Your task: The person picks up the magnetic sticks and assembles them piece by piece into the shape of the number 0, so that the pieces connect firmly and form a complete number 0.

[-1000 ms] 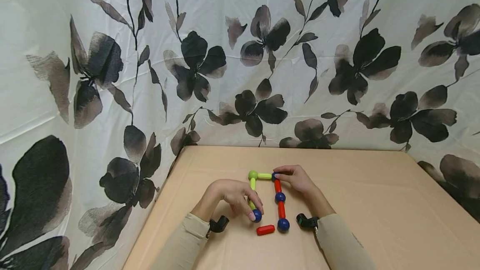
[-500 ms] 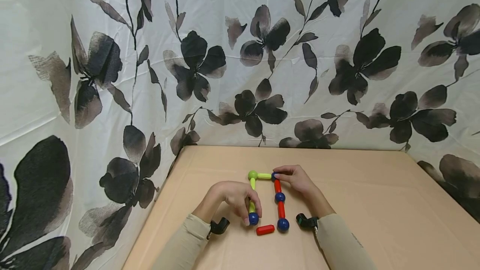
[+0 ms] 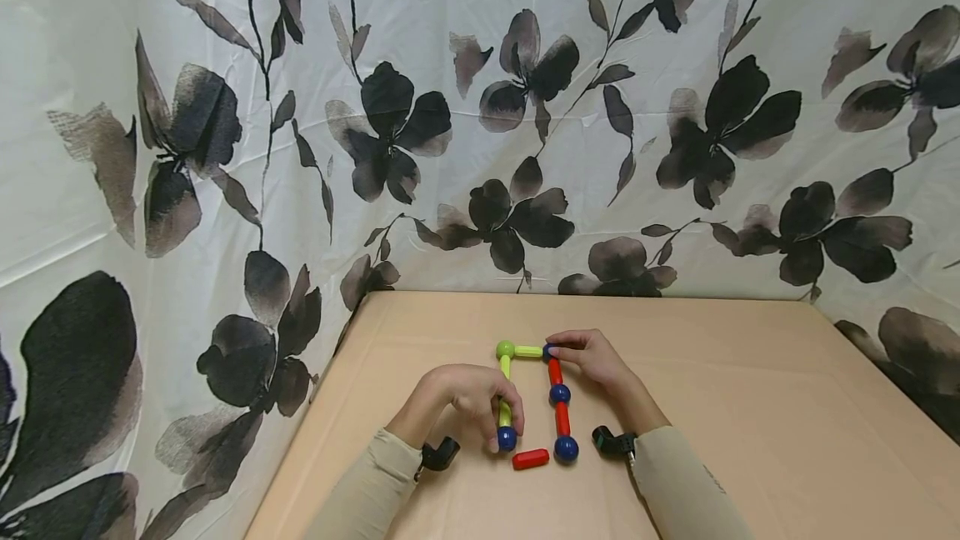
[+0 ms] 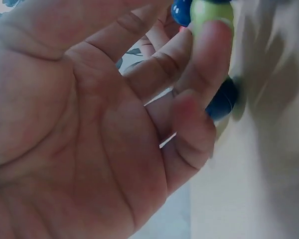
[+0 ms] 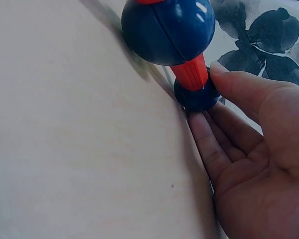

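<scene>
A frame of magnetic rods and balls lies on the table. My left hand (image 3: pixel 472 394) holds the near blue ball (image 3: pixel 507 438) between thumb and fingers, at the end of the lime-green rods (image 3: pixel 506 368). My right hand (image 3: pixel 592 355) pinches the far blue ball (image 5: pixel 197 94). A lime-green ball (image 3: pixel 506 349) and a short green rod (image 3: pixel 528 352) join the two sides at the back. On the right side, red rods (image 3: pixel 562 419) link a middle blue ball (image 3: pixel 559 394) and a front blue ball (image 3: pixel 566 449). Fingers partly hide the left side.
A loose red rod (image 3: pixel 531 460) lies between the two near blue balls, apart from both. The tan tabletop (image 3: pixel 750 407) reaches back to a floral cloth (image 3: pixel 622 148). Small black cameras (image 3: pixel 439 452) sit on both wrists.
The left hand has shifted the near blue ball slightly left and toward me, into line with the green rods. The right hand has stayed on the far blue ball.
</scene>
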The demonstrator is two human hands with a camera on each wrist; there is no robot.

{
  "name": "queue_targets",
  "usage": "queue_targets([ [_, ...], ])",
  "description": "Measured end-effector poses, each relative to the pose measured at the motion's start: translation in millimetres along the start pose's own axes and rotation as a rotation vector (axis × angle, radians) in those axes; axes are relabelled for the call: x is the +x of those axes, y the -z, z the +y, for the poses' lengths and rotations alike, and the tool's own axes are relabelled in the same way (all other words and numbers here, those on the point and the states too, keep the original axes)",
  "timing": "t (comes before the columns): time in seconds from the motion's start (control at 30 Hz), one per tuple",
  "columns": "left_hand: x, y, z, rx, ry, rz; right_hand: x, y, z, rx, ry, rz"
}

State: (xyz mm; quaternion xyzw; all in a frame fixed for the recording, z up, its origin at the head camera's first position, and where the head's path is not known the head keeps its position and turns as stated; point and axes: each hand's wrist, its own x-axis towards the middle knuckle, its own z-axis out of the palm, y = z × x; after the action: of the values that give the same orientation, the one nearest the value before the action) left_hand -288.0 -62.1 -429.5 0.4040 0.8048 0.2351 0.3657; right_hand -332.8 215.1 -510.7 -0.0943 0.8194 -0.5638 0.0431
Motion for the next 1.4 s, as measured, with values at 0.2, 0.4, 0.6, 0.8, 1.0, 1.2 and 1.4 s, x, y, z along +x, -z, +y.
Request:
queue_targets([
  [0.2,3.9,-2.0,-5.8,-0.018,-0.021,-0.001,0.7,0.0,1.5,-0.002,0.003,-0.001],
  [0.4,10.8,-3.0,-1.7,-0.023,-0.100,0.031,0.4,0.5,0.2,-0.006,0.004,0.003],
  [0.6,20.8,-13.2,10.8,-0.044,-0.155,0.011,0.0,1.2,0.6,-0.010,0.011,0.003],
  [0.8,24.8,-24.2,22.6,0.022,-0.117,-0.031,-0.3,1.2,0.1,-0.007,0.017,0.000],
  [1.0,28.1,-36.0,29.5,0.058,-0.095,-0.010,-0.5,1.1,-0.9,-0.007,0.013,-0.002],
  [1.2,27.7,-37.4,32.6,0.092,-0.087,0.026,-0.6,0.5,-1.3,0.002,0.010,-0.004],
  [1.4,23.2,-28.6,26.6,0.045,-0.136,0.048,0.6,-0.1,1.7,0.009,0.024,-0.005],
])
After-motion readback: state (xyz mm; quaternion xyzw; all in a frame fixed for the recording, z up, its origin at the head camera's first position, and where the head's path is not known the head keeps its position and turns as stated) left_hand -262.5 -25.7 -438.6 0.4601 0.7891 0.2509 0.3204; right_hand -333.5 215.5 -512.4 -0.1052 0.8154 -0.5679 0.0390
